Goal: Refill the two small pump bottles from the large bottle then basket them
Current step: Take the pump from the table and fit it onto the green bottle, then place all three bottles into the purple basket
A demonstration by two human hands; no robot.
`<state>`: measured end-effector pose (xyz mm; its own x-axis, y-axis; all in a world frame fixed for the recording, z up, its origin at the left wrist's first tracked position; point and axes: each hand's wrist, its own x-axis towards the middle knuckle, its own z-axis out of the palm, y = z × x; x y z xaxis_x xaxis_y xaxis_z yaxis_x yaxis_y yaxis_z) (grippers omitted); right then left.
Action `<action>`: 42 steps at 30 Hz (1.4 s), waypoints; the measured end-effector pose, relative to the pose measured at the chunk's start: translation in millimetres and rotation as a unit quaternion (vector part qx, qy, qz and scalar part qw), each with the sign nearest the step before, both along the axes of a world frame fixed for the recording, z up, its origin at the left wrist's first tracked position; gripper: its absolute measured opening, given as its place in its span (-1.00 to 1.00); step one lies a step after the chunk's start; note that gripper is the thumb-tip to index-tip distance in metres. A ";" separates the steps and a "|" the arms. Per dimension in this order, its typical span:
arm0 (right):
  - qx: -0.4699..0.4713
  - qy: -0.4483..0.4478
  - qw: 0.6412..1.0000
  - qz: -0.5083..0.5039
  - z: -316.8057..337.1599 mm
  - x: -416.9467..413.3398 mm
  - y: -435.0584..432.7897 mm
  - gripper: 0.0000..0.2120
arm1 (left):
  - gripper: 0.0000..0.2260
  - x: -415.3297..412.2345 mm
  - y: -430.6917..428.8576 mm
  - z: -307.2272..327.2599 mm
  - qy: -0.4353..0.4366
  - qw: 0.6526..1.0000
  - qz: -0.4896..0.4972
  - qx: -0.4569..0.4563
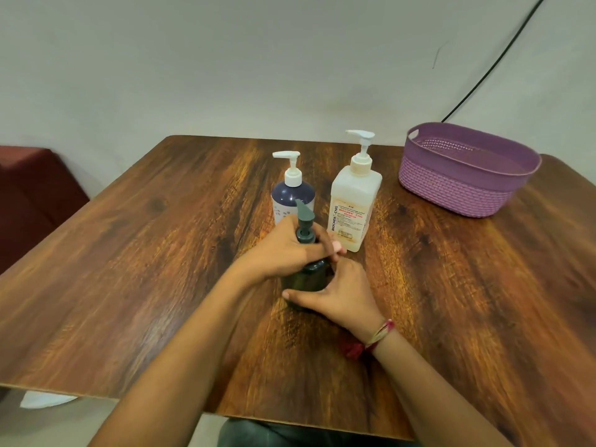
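Observation:
A small dark green pump bottle [309, 277] stands upright in the middle of the wooden table [135, 269]. My left hand [290, 250] grips its neck just under the green pump head. My right hand [335, 293] holds the bottle's body from the right and front. Behind them stand a small dark blue bottle [292, 196] with a white pump and, to its right, a larger clear square bottle [353, 204] with a white pump and a red-lettered label. Both stand free of my hands.
A purple woven plastic basket [464, 188] sits at the table's back right, near the edge. A dark red seat [35, 195] stands left of the table. A black cable [490, 64] runs down the wall behind the basket.

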<state>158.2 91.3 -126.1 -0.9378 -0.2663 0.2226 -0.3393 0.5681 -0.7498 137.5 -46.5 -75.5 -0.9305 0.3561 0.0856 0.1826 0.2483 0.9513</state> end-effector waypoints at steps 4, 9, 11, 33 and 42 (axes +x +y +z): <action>0.006 -0.007 1.000 -0.003 0.3 -0.6 1.0 -0.35 | -0.84 -3.1 -3.2 4.4 -0.015 0.999 -0.033 -0.007; -0.016 -0.022 0.999 0.044 1.2 2.2 -0.9 -0.16 | -0.81 2.2 -1.9 -8.2 0.069 0.994 0.059 -0.056; -0.022 -0.052 0.996 0.066 2.7 1.3 -0.7 -0.20 | -0.73 6.6 -1.6 -6.8 0.096 0.991 0.075 -0.059; 0.060 0.064 0.976 -0.200 46.6 -108.0 160.3 -0.50 | -0.51 6.5 139.7 -9.1 0.146 0.980 0.134 -0.001; 0.464 0.137 0.844 -0.231 64.8 -173.0 204.5 -0.27 | -0.38 -44.5 161.1 -14.5 -0.020 0.984 0.139 -0.108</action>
<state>-14.8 295.8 -61.3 -0.9366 -0.0650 0.3442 -0.0094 0.9869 0.1609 93.1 114.7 -90.0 -0.9957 0.0923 -0.0029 0.0419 0.4799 0.8763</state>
